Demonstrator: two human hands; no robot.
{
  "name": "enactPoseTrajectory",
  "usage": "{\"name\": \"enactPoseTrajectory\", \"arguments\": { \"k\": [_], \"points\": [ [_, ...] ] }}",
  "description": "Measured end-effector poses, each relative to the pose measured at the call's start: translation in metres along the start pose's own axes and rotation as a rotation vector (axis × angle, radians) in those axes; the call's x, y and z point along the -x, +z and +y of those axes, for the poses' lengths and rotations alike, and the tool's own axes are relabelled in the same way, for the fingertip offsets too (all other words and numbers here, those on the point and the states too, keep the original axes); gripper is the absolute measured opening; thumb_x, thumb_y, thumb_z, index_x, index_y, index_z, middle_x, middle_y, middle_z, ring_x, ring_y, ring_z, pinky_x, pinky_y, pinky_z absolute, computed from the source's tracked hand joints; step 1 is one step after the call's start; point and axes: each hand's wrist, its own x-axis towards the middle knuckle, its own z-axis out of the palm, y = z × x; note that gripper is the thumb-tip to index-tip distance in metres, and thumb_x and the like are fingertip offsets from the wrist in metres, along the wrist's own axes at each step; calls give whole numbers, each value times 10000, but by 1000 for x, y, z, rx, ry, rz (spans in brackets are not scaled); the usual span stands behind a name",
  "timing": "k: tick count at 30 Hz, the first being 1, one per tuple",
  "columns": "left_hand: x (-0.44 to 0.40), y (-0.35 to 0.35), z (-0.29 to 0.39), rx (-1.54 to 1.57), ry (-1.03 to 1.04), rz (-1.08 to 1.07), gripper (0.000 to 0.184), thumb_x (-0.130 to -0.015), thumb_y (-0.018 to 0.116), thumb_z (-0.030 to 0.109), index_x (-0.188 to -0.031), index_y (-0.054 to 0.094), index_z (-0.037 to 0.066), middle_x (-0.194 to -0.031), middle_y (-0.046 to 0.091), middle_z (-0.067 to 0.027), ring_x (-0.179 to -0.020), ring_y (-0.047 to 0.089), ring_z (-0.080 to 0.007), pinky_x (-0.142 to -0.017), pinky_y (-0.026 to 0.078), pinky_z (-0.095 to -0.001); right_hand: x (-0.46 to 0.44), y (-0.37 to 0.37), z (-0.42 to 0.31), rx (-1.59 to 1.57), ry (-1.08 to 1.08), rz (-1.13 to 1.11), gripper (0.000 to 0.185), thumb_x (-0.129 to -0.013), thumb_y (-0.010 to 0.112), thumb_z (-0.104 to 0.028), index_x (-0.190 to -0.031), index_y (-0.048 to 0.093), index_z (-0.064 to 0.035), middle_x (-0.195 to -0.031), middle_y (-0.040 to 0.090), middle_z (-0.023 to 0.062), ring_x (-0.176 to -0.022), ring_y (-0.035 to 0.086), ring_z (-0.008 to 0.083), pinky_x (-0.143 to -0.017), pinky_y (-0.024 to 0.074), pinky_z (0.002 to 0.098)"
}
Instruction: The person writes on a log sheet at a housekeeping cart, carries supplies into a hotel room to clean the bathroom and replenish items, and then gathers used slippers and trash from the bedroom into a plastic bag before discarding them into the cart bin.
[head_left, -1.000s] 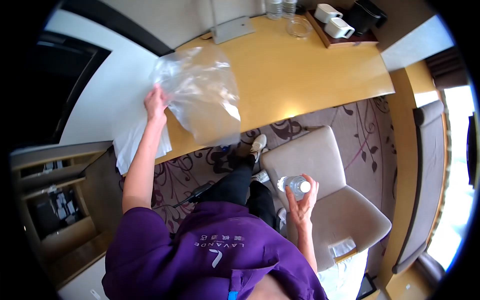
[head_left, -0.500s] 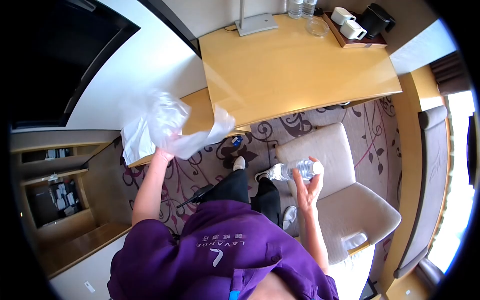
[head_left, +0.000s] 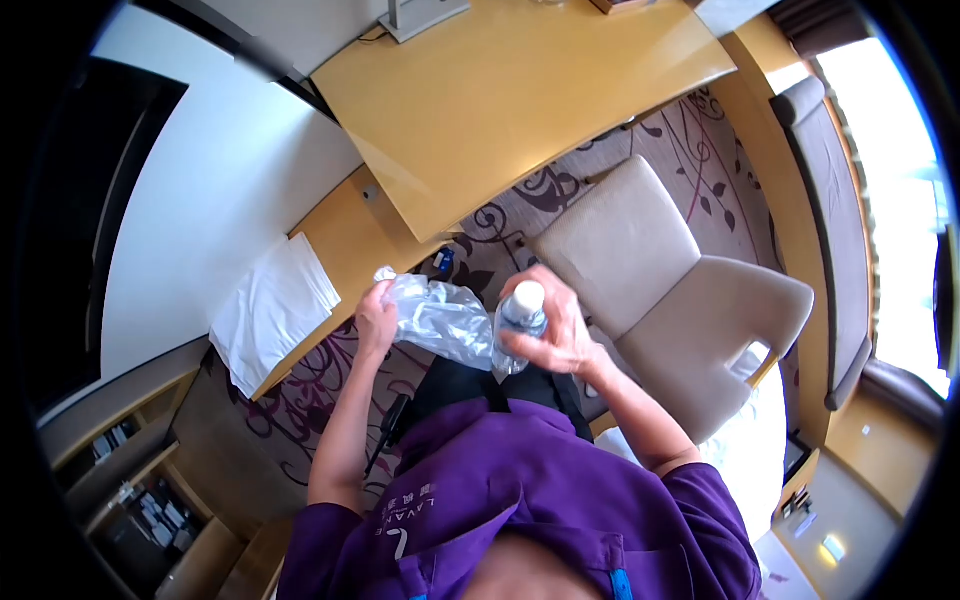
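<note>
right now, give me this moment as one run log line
left hand: holds clear plastic bag | right hand: holds white-capped plastic bottle

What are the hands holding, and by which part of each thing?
The left hand holds a clear plastic bag by one bunched end; the right hand holds a clear bottle around its body, below the white cap.

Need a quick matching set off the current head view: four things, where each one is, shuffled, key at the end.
Things
1. plastic bag
2. bottle
3. white sheet
4. chair

Places
A. draped on the low wooden surface, over its front edge
B. in the right hand, white cap on
C. on the patterned carpet
D. in the left hand

Pairs: 1-D, 2-B, 3-A, 4-C
</note>
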Motion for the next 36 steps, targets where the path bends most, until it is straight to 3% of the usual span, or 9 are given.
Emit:
{"name": "enactPoseTrajectory", "arguments": {
  "k": [5, 8, 9, 13, 16, 21, 26, 29, 36],
  "points": [
    [-3, 30, 62, 536, -367, -373, 298, -951, 655, 218, -1123, 668, -25, -951, 711, -97, -859, 652, -151, -802, 511, -298, 69, 60, 16, -606, 464, 71, 138, -843, 754, -119, -821, 647, -34, -852, 628, -4, -800, 591, 98, -728, 467, 269],
    [-8, 47, 113, 721, -321, -655, 246, -977, 646, 229, -1037, 670, -7, -919, 691, -38, -834, 618, -96, -740, 491, -262, 91, 62, 9, -525, 463, 290, 550, -796, 756, -82, -1313, 569, -56, -861, 648, 34, -824, 619, 123, -763, 499, 285],
    [-7, 52, 136, 702, -249, -708, 242, -978, 645, 228, -1035, 665, -7, -913, 688, -34, -833, 614, -90, -735, 490, -262, 105, 60, 17, -478, 449, 330, 893, -779, 749, -68, -1551, 301, -96, -885, 664, 51, -835, 629, 130, -791, 512, 293],
    [31, 74, 240, 779, 10, -904, 161, -973, 642, 165, -1012, 651, 10, -929, 668, -9, -843, 582, -70, -733, 491, -267, 160, 22, 18, -433, 663, 477, 1139, -758, 782, -125, -1624, 42, -125, -965, 705, 61, -896, 646, 153, -843, 515, 292],
    [66, 104, 296, 716, 257, -1061, 103, -939, 676, 129, -951, 635, 34, -851, 623, -5, -789, 555, -97, -696, 480, -305, 218, 2, 39, -356, 673, 476, 634, -758, 797, -159, -1343, 584, -40, -917, 715, 43, -902, 653, 146, -841, 522, 307],
    [110, 155, 395, 591, 963, -848, 352, -835, 760, 165, -1129, 620, 32, -1091, 613, -140, -1040, 605, -300, -911, 488, -371, 339, -37, 53, -502, 785, 786, 285, -798, 774, -173, -1009, 727, 11, -898, 737, 55, -821, 668, 130, -773, 530, 308],
    [143, 299, 481, 700, 239, -1000, 603, -918, 734, 333, -1356, 483, 4, -1216, 603, -142, -1177, 579, -248, -1043, 461, -401, 495, -64, 58, -256, 898, 876, 280, -783, 782, -153, -999, 730, 17, -881, 747, 77, -794, 685, 163, -773, 536, 325],
    [161, 390, 529, 439, 205, -1079, 651, -945, 701, 388, -1370, 449, -36, -1243, 584, -175, -1207, 572, -237, -1008, 489, -362, 569, -83, 42, -47, 960, 925, 275, -770, 792, -126, -994, 727, 20, -872, 740, 72, -792, 679, 161, -765, 536, 332],
    [182, 447, 585, 491, 90, -1475, 509, -900, 752, 243, -1146, 375, 4, -769, 579, -74, -592, 636, -175, -548, 572, -332, 645, -91, 53, -63, 925, 1421, 200, -816, 761, -80, -969, 695, 30, -825, 712, 63, -737, 670, 152, -707, 526, 294]
  ]
}}
